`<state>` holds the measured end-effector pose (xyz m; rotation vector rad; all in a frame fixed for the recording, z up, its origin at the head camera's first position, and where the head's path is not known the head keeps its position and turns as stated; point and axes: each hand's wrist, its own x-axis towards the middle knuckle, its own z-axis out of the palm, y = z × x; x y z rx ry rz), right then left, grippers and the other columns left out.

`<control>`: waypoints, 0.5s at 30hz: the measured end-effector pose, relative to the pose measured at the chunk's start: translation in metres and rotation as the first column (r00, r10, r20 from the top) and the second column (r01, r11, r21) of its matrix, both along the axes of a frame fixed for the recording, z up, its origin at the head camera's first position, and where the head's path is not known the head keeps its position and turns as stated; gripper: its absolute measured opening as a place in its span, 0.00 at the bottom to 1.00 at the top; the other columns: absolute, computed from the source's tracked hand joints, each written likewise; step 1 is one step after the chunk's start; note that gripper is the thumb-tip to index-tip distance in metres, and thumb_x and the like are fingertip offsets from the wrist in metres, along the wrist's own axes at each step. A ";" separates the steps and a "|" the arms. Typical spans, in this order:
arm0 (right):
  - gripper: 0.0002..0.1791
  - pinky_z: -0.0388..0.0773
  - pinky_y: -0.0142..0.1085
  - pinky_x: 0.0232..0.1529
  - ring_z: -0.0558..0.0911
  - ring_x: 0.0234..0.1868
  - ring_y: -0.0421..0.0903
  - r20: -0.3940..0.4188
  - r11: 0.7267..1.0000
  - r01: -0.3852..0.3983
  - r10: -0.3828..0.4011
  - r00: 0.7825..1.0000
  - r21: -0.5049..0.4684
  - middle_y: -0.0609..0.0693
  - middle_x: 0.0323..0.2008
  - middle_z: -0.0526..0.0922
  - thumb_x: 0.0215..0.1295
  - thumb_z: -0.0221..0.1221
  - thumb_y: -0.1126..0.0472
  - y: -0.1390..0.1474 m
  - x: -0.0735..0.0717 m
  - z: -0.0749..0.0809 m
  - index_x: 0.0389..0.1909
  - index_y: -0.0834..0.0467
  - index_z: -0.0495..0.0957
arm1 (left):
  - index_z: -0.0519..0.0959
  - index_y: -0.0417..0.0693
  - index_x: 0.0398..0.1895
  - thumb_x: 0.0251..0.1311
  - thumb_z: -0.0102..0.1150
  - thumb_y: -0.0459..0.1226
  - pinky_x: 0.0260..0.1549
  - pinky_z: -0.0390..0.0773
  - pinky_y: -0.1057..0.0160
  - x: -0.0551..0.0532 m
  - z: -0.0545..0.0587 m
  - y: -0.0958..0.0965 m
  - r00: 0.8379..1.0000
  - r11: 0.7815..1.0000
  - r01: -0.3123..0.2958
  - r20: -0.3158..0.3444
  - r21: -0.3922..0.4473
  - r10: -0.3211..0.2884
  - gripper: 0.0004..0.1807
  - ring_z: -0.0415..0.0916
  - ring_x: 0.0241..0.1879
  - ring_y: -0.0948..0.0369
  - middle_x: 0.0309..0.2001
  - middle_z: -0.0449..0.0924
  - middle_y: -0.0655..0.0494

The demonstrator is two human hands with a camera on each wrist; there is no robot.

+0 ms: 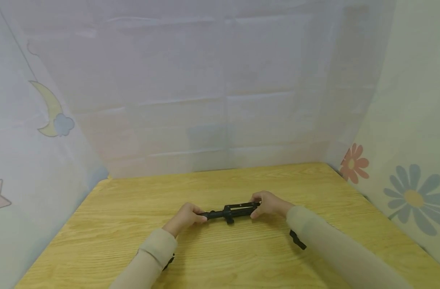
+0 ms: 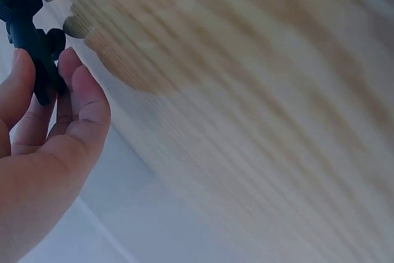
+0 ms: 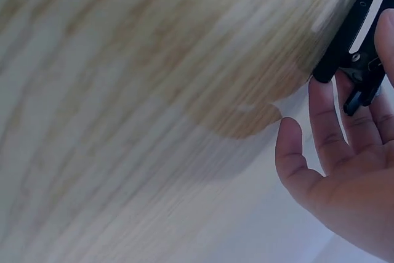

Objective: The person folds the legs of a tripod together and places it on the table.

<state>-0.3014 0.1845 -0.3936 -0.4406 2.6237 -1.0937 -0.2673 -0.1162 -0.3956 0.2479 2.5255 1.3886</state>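
Observation:
A black folded mini tripod (image 1: 228,213) lies crosswise between both hands, over the middle of the wooden table. My left hand (image 1: 185,218) grips its narrow left end between thumb and fingers. In the left wrist view, that end of the tripod (image 2: 28,29) shows a small knob beside the fingertips. My right hand (image 1: 272,204) holds the leg end on the right. Seen from the right wrist, the tripod legs (image 3: 348,35) rest against the curled fingers, with the thumb on the opposite side. The right hand hides part of the leg tips in the head view.
The wood-grain table (image 1: 220,257) reaches back to a pale hanging sheet (image 1: 220,120). Printed sheets stand at the left (image 1: 17,152) and right (image 1: 404,120). Black wrist-worn pieces show under the right sleeve (image 1: 297,240) and the left sleeve (image 1: 168,263).

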 end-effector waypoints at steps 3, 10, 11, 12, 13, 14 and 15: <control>0.18 0.72 0.49 0.53 0.74 0.49 0.50 -0.010 1.000 -0.023 0.023 1.000 -0.002 0.50 0.43 0.79 0.48 0.75 0.61 0.001 0.000 0.001 0.40 0.58 0.81 | 0.82 0.29 0.45 0.59 0.64 0.28 0.41 0.81 0.53 -0.001 -0.001 0.000 1.000 1.000 -0.009 -0.005 0.002 0.009 0.12 0.80 0.36 0.55 0.36 0.84 0.48; 0.26 0.70 0.56 0.56 0.73 0.55 0.61 0.007 0.997 -0.069 0.069 0.998 -0.016 0.62 0.52 0.76 0.54 0.72 0.63 0.008 0.007 -0.003 0.52 0.66 0.75 | 0.80 0.29 0.49 0.61 0.63 0.31 0.40 0.80 0.54 0.002 -0.002 0.002 0.999 0.998 0.040 -0.025 -0.048 -0.041 0.15 0.79 0.38 0.55 0.40 0.83 0.46; 0.29 0.70 0.56 0.55 0.73 0.56 0.62 0.012 0.997 -0.075 0.075 0.997 -0.010 0.63 0.54 0.75 0.56 0.71 0.61 0.010 0.008 -0.002 0.56 0.66 0.72 | 0.79 0.28 0.51 0.62 0.63 0.32 0.41 0.80 0.53 0.003 -0.001 0.002 0.998 0.997 0.046 -0.028 -0.055 -0.048 0.17 0.79 0.41 0.53 0.43 0.82 0.44; 0.33 0.71 0.57 0.55 0.72 0.57 0.64 0.013 0.997 -0.077 0.077 0.997 -0.001 0.65 0.56 0.73 0.59 0.69 0.59 0.012 0.010 0.001 0.61 0.66 0.69 | 0.77 0.28 0.53 0.63 0.63 0.33 0.43 0.80 0.52 0.004 0.000 0.002 0.998 0.997 0.046 -0.037 -0.064 -0.048 0.19 0.79 0.44 0.50 0.46 0.80 0.41; 0.36 0.71 0.57 0.55 0.71 0.58 0.65 0.008 0.997 -0.073 0.073 0.997 0.010 0.66 0.58 0.71 0.61 0.67 0.56 0.014 0.011 0.004 0.66 0.66 0.65 | 0.75 0.27 0.56 0.64 0.62 0.34 0.45 0.79 0.50 0.005 0.003 0.001 0.998 0.997 0.039 -0.049 -0.070 -0.043 0.21 0.78 0.46 0.47 0.49 0.79 0.38; 0.39 0.70 0.58 0.55 0.71 0.59 0.66 -0.008 0.997 -0.076 0.076 0.997 0.026 0.68 0.59 0.70 0.64 0.65 0.52 0.015 0.011 0.009 0.69 0.66 0.61 | 0.72 0.26 0.58 0.65 0.61 0.35 0.46 0.78 0.48 0.006 0.006 0.000 0.997 0.996 0.033 -0.071 -0.081 -0.039 0.24 0.76 0.49 0.44 0.51 0.77 0.35; 0.42 0.69 0.59 0.57 0.69 0.61 0.67 -0.035 0.996 -0.077 0.078 0.996 0.049 0.69 0.61 0.68 0.66 0.62 0.49 0.017 0.011 0.014 0.71 0.67 0.57 | 0.70 0.26 0.60 0.66 0.60 0.36 0.48 0.77 0.46 0.006 0.009 -0.002 0.995 0.996 0.023 -0.095 -0.087 -0.031 0.26 0.74 0.52 0.41 0.54 0.75 0.33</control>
